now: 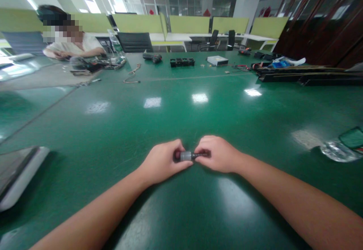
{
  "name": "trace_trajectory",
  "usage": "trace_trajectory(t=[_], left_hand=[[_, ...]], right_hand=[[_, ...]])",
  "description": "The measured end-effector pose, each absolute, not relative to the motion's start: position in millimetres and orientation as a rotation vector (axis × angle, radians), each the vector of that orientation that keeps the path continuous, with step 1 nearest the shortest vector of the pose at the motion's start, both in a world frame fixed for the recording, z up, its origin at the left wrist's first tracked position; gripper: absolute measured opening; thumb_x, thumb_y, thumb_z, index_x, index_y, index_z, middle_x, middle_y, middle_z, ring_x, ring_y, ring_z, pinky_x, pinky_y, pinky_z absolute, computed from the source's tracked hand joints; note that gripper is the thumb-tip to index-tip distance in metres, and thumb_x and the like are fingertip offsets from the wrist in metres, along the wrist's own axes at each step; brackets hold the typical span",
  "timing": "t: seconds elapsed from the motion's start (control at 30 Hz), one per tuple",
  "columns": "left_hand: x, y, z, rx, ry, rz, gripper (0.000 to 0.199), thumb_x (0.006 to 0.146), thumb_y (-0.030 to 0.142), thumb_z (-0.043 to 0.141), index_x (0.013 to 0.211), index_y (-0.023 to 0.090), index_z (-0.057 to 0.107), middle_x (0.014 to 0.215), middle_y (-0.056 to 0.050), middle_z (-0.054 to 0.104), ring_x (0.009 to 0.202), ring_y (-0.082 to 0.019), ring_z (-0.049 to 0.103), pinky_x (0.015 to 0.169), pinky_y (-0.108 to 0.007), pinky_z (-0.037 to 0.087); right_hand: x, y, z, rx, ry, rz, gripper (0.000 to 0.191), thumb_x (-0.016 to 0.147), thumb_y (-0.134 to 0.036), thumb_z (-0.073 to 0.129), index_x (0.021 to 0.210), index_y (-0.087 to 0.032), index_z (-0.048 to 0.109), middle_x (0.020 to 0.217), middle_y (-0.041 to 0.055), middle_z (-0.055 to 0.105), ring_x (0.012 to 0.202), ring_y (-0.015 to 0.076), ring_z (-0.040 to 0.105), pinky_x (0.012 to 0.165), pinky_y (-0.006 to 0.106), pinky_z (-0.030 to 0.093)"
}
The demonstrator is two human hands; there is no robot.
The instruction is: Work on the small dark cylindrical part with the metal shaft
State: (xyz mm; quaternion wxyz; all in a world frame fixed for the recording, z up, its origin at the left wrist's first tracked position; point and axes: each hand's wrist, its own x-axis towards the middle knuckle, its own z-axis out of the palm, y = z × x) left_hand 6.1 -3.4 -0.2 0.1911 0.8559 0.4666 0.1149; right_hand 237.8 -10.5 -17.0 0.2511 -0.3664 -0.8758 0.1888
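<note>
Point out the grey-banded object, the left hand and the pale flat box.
Grey-banded object [186,156]: head view, on its grey band.
Left hand [161,162]: head view, back of the hand.
Pale flat box [217,59]: head view, top.

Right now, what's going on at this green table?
Someone is holding a small dark cylindrical object with a pale grey band low over the green table. The left hand grips its wider end and the right hand pinches the narrower end. What the object is, I can't tell. Farther back, another person sits at the table's far left, and a black rectangular part and a silver box lie toward the far edge.
</note>
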Motion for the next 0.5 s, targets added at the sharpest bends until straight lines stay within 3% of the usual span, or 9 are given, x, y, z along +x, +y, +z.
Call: trace_trajectory(t=[0.5], left_hand=[[4.5, -2.4, -0.3, 2.387, 1.293, 0.349, 0.034, 0.078, 0.053, 0.069, 0.086, 0.022, 0.060, 0.076, 0.001, 0.068, 0.066, -0.017, 0.062, 0.059, -0.026, 0.039]], right_hand=[[242.0, -11.6, -14.5, -1.030, -2.378, 0.512, 0.006, 0.080, -0.021, 0.071, 0.085, -0.018, 0.070, 0.080, 0.0026, 0.067, 0.078, 0.0163, 0.058, 0.073, 0.028, 0.042]])
